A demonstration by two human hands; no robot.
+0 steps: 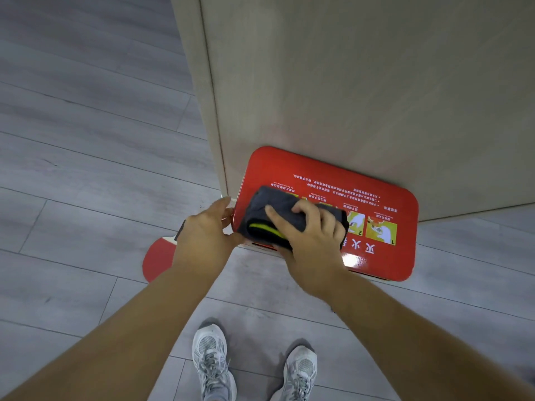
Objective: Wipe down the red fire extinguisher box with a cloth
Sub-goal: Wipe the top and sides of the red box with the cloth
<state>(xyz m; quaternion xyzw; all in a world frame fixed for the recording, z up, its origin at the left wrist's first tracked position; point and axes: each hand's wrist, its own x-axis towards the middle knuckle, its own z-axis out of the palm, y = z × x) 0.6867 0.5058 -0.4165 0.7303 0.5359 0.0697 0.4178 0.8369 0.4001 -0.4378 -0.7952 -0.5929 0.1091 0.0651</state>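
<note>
The red fire extinguisher box (362,180) stands on the floor against a beige wall, its top printed with white text and yellow pictures. A dark grey cloth (269,204) with a yellow-green stripe lies folded on the left part of that top. My right hand (309,230) presses on the cloth, fingers curled over its bunched folds. My left hand (207,227) rests against the box's left edge, fingers extended along the side, thumb near the cloth's corner.
A beige wall panel (362,82) rises behind the box, its corner edge running down to the left. Grey wood-look floor (86,140) spreads around. A red rounded shape (157,260) shows on the floor behind my left wrist. My two white sneakers (214,360) stand below.
</note>
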